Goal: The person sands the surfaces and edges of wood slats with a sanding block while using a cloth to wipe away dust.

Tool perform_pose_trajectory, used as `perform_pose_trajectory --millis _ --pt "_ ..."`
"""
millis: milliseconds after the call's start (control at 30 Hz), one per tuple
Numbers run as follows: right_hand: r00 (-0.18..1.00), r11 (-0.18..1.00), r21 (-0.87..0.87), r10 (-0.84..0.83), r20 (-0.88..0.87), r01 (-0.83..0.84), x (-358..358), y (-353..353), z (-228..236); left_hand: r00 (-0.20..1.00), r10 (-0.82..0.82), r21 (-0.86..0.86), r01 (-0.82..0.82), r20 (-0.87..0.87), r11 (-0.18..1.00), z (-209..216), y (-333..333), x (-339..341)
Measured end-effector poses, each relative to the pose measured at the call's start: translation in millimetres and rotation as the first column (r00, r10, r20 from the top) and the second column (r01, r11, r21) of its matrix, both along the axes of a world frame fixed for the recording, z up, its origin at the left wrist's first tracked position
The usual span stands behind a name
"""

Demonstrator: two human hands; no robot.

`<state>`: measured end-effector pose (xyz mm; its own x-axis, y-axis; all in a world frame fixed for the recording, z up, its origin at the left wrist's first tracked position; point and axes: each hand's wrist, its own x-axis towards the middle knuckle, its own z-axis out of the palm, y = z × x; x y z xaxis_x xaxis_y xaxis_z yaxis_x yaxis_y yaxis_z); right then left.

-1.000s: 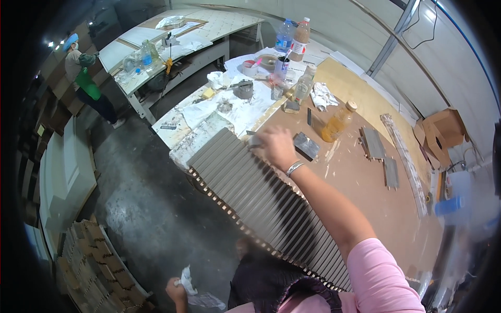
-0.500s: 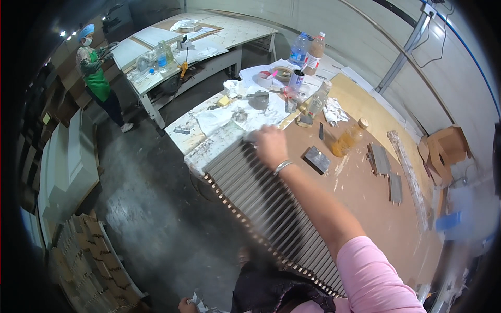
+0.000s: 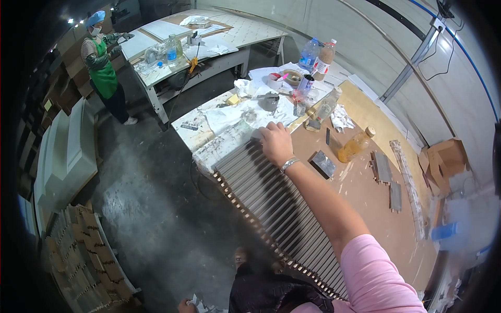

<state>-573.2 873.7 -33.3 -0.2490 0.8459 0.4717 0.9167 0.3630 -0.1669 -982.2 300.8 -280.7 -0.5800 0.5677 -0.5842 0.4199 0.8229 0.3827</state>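
A long row of grey slats [image 3: 271, 195] with pale pegged ends lies side by side along the worktable's near-left edge. My right hand [image 3: 276, 143] is closed at the far end of this row, fingers bent down onto the slats. A small whitish piece shows at its fingertips, but its kind is hidden. Low at the bottom edge, my left hand [image 3: 186, 307] is partly in view, closed on a crumpled white cloth [image 3: 202, 305]. Beyond the slats lies a paint-smeared white board [image 3: 222, 146]. A dark block [image 3: 322, 164] rests to the right of my right hand.
An amber bottle [image 3: 356, 146], a clear bottle [image 3: 329, 104] and loose grey slats [image 3: 382, 167] lie on the brown tabletop [image 3: 360, 219]. Two bottles stand at the back. A co-worker in a green apron [image 3: 104, 81] stands by another table [image 3: 151, 78]. Stacked panels [image 3: 83, 255] sit lower left.
The whole view has shifted slightly. My right hand stays at the far end of the slats, its fingers more plainly seen. The left hand keeps its place.
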Motion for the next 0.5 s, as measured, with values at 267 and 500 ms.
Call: perform_pose_trajectory --millis 267,500 --pt "0.963 0.98 -0.127 0.12 -0.24 -0.154 -34 -43 18 0.997 0.07 0.578 -0.037 -0.034 0.815 -22 56 -18" --pt "0.197 0.719 -0.297 -0.223 -0.955 -0.629 39 -142 80 0.742 -0.42 0.774 -0.207 0.522 0.598 274 274 153"
